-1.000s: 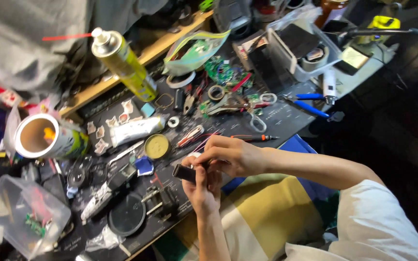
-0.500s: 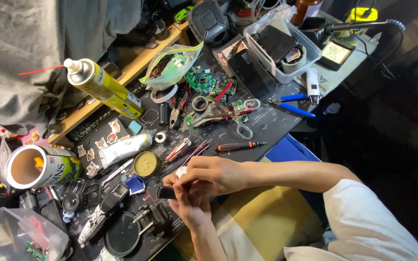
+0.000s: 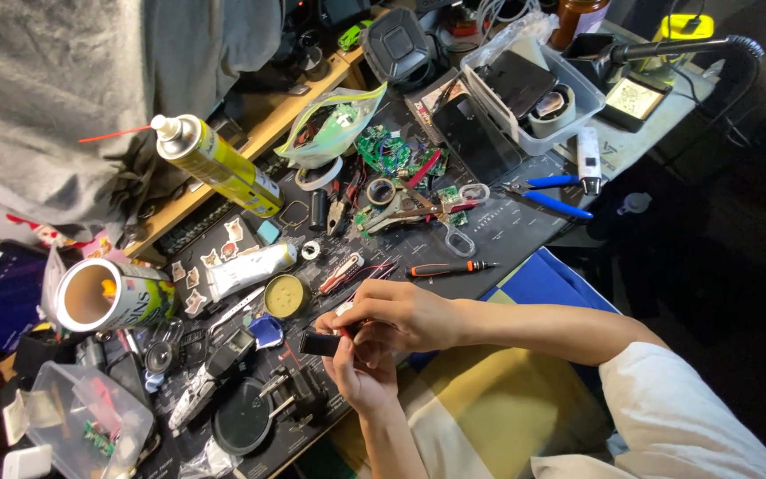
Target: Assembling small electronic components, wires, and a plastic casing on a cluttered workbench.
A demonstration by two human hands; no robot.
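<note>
Both my hands meet over the front edge of a cluttered dark work mat (image 3: 507,232). My left hand (image 3: 361,374) comes up from below, palm up, and cups a small black rectangular part (image 3: 319,344). From the right, on a white-sleeved arm, my right hand (image 3: 401,315) pinches the same part from above with its fingertips. A small red bit shows between the fingers; I cannot tell what it is. A round tin of yellow paste (image 3: 285,295) and a small blue piece (image 3: 268,332) lie just left of the hands.
An orange-and-black screwdriver (image 3: 449,268) lies just beyond the hands. Farther back are scissors (image 3: 436,213), green circuit boards (image 3: 392,151), blue-handled pliers (image 3: 551,191) and a clear bin (image 3: 569,111). A yellow spray can (image 3: 214,167), an open tin can (image 3: 108,294) and a clear box (image 3: 90,426) are at left.
The view has shifted, so the bench items sit differently in frame. My hands stay together on the black part, with the fingers slightly rearranged.
</note>
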